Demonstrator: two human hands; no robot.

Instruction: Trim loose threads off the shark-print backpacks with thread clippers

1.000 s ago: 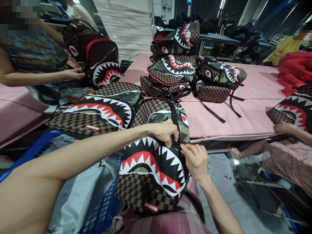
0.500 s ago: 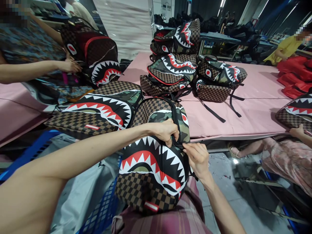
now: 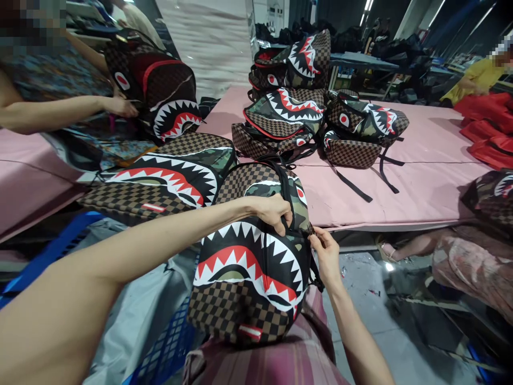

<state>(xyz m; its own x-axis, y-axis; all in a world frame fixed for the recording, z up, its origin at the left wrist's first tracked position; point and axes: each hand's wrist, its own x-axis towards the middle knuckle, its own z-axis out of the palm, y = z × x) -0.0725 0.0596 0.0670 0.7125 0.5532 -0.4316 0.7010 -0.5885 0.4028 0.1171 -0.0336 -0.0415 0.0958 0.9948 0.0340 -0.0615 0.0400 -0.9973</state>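
Observation:
A backpack [image 3: 240, 262] with brown-and-black checks, camouflage patches and a red-and-white shark mouth leans upright on my lap against the table edge. My left hand [image 3: 276, 211] reaches across its front, fingers curled down and closed on the fabric by the black zipper band. At the bag's right side, my right hand [image 3: 326, 248] pinches a small dark piece at the end of the zipper line, which looks like the zipper pull. The fingertips partly cover it. Touching this bag on the left, a second shark-mouth backpack [image 3: 160, 176] lies on the table.
More backpacks [image 3: 294, 109] are piled on the pink table [image 3: 433, 187]. A co-worker's hand [image 3: 124, 106] holds another bag at left; a person in patterned clothing [image 3: 473, 267] sits at right. A blue crate [image 3: 160, 342] stands beside my lap. Red fabric [image 3: 489, 128] lies far right.
My right hand has moved slightly right and up, from the bag's front to its side edge, still pinching. My left hand stays nearly in place. The bag at far right has shifted.

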